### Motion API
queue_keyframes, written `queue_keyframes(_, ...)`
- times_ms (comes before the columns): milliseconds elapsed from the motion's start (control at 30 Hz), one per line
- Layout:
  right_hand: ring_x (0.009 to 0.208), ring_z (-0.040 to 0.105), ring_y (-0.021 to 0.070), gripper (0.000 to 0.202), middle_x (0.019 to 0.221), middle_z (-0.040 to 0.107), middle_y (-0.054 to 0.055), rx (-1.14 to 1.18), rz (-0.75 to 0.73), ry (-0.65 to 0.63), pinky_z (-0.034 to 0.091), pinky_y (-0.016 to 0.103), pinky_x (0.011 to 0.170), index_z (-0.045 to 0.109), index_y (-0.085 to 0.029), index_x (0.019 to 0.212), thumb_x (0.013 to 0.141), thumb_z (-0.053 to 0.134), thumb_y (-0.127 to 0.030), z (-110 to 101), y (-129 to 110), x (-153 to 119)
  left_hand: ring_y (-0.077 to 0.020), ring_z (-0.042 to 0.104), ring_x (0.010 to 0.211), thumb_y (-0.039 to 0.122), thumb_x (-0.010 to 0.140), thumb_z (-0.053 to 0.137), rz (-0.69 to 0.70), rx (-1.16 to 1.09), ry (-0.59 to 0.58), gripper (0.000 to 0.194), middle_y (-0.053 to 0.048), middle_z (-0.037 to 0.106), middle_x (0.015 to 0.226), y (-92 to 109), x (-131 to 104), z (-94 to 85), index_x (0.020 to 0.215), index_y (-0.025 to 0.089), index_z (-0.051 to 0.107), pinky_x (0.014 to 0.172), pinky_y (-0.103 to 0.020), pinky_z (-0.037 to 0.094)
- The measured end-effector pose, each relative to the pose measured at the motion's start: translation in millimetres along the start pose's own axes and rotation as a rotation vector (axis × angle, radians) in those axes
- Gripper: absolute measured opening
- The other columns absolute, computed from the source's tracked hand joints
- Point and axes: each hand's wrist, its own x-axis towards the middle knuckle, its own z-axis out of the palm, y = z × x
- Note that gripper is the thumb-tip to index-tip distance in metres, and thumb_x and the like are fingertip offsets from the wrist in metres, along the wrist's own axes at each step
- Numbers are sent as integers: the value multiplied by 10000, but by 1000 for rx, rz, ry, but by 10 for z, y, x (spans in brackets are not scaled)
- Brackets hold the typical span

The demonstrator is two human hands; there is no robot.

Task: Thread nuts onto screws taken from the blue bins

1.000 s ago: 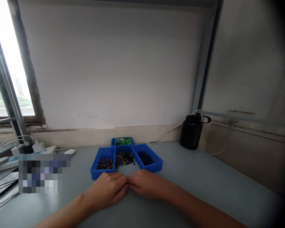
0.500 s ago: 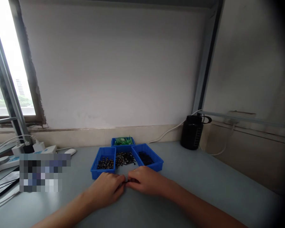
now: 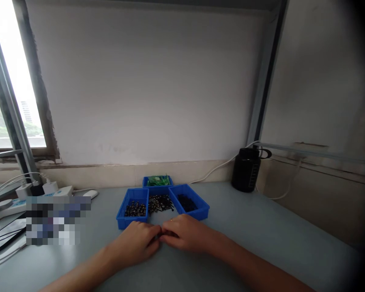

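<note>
My left hand (image 3: 141, 241) and my right hand (image 3: 184, 233) meet fingertip to fingertip above the table, in front of the blue trays. Both are closed in a pinch, thumb against fingers. A small dark piece seems to sit between the fingertips, mostly hidden, so its kind cannot be told. Just beyond my left hand stands a blue tray (image 3: 132, 220) with many small metallic pieces (image 3: 136, 209). Beyond my right hand another blue tray (image 3: 202, 213) contains small black parts (image 3: 187, 202). A heap of dark screws (image 3: 160, 202) lies between the two trays.
A third blue tray (image 3: 158, 189) with green packets (image 3: 158, 180) stands behind the screws by the wall. At the right back is a black bottle (image 3: 245, 170). On the left lie a power strip (image 3: 61, 194), a white mouse (image 3: 91, 194), a phone (image 3: 6, 235) and cables.
My fingertips have come slightly closer together, and the dark piece between them shows less. The right hand has shifted a little left; trays and screws stay put.
</note>
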Motion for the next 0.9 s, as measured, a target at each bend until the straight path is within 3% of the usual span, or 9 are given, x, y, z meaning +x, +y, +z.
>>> queue_keyframes(267, 675, 576, 164, 189, 739, 644, 20, -53, 75, -8, 349, 237, 560, 617, -180, 828, 869, 451, -260, -3, 64, -14, -160, 587, 645, 261, 907, 378, -16, 43, 67, 213, -6, 612, 732, 2, 14, -36, 795, 186, 542, 572, -235, 393)
queue_keyframes(467, 668, 591, 173, 189, 747, 666, 36, -46, 47, -21, 362, 239, 560, 623, -166, 805, 855, 463, -254, 113, 67, 8, -153, 572, 699, 232, 911, 396, 67, 15, 134, 165, -7, 595, 789, 17, 6, -26, 840, 183, 537, 609, -239, 404)
queue_keyframes(900, 663, 599, 164, 165, 727, 672, 38, -48, 54, -42, 354, 227, 552, 638, -152, 746, 813, 514, -238, 50, 6, 20, -148, 552, 734, 219, 914, 395, 205, 24, 125, 150, -9, 585, 825, 69, 1, -74, 866, 194, 535, 629, -233, 420)
